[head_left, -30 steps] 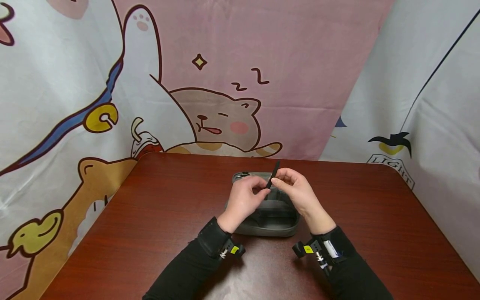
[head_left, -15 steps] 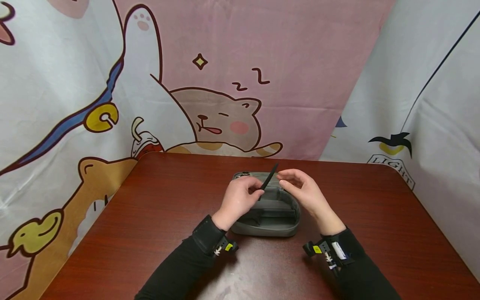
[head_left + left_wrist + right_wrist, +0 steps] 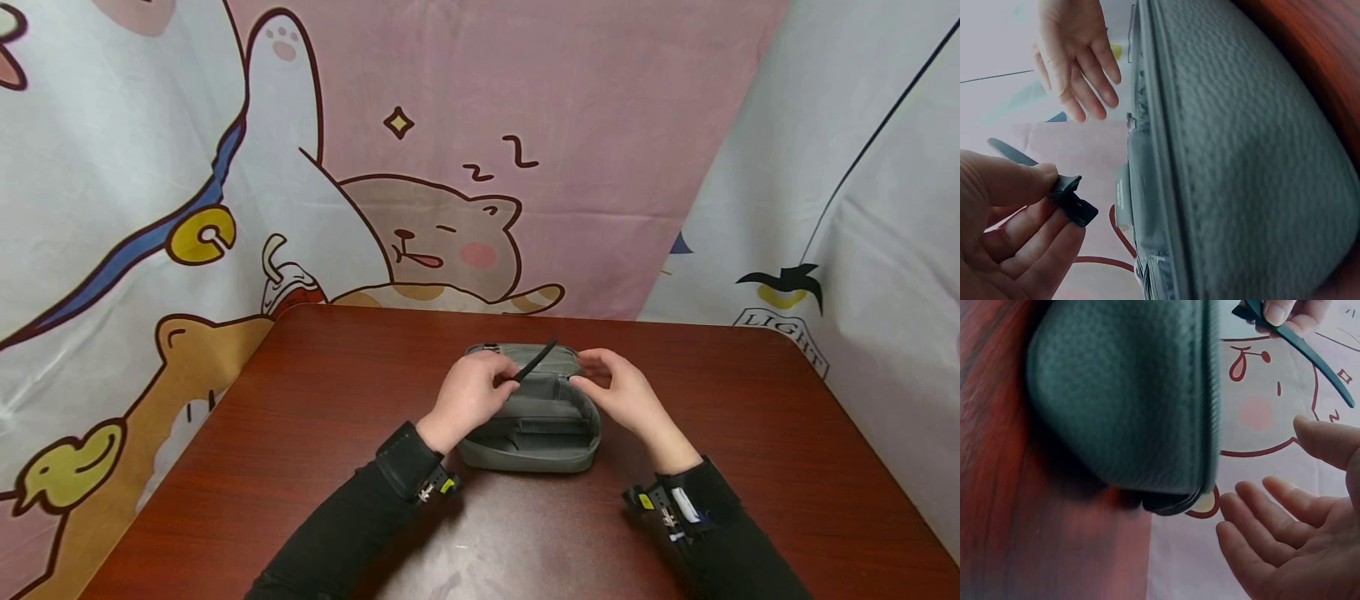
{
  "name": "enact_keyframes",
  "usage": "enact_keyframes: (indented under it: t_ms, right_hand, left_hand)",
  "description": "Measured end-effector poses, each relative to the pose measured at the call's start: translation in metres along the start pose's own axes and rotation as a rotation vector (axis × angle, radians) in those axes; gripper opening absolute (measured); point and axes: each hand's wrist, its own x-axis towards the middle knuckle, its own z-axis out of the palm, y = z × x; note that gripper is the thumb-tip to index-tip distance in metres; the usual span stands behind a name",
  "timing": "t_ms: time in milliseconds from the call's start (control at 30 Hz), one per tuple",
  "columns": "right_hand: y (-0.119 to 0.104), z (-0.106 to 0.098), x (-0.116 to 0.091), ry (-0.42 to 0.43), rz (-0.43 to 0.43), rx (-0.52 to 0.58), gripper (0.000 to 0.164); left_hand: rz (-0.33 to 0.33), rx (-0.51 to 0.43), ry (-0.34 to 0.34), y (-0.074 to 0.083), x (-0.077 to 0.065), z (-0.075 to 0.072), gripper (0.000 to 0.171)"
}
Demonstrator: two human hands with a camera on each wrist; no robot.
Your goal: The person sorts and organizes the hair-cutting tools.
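My left hand (image 3: 468,393) pinches a thin black strip (image 3: 537,360) between thumb and fingers, above the left side of a grey case. In the left wrist view the strip (image 3: 1016,152) has a squared, bracket-like end near the fingertips; its other end is long, narrow and slightly curved in the right wrist view. The grey, leather-textured case (image 3: 525,459) stands unzipped on the table, with dividers inside. My right hand (image 3: 618,396) holds nothing and hovers by the case's right rim. Its fingers (image 3: 1279,522) are spread and loosely bent.
A reddish-brown wooden table (image 3: 337,383) carries the case. Behind it hangs a cartoon-printed cloth (image 3: 600,167), and a white curtain (image 3: 885,208) is on the right. The case's lid (image 3: 558,360) lies at its far side.
My right hand has let go of the black strip and moved to the right. My left hand has shifted slightly left with the strip, which now leans more to the right.
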Motion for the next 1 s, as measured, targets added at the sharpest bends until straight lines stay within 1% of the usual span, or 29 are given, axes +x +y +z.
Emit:
enact_keyframes:
  t_ms: [200,267,433,533,733,867,1000]
  right_hand:
    - [0.008,-0.001,-0.002,-0.031,0.04,-0.12,0.051]
    - [0.01,0.0,-0.003,-0.048,0.055,-0.142,0.05]
    - [0.015,0.002,-0.005,-0.1,0.081,-0.157,0.051]
    - [0.017,0.003,-0.006,-0.12,0.084,-0.164,0.051]
    - [0.017,0.006,-0.008,-0.141,0.084,-0.194,0.043]
    - [0.018,0.007,-0.008,-0.163,0.09,-0.213,0.033]
    - [0.02,0.008,-0.008,-0.17,0.071,-0.232,0.024]
  left_hand:
    - [0.011,0.037,-0.068,-0.005,0.002,-0.004,0.01]
    - [0.022,0.042,-0.087,-0.007,0.003,-0.004,0.009]
    - [0.056,0.068,-0.136,-0.013,0.003,-0.005,0.011]
    - [0.075,0.113,-0.172,-0.015,0.003,-0.004,0.012]
    - [0.083,0.207,-0.243,-0.019,0.004,-0.003,0.014]
    - [0.095,0.247,-0.27,-0.022,0.004,-0.002,0.014]
    - [0.12,0.284,-0.298,-0.024,0.004,0.0,0.012]
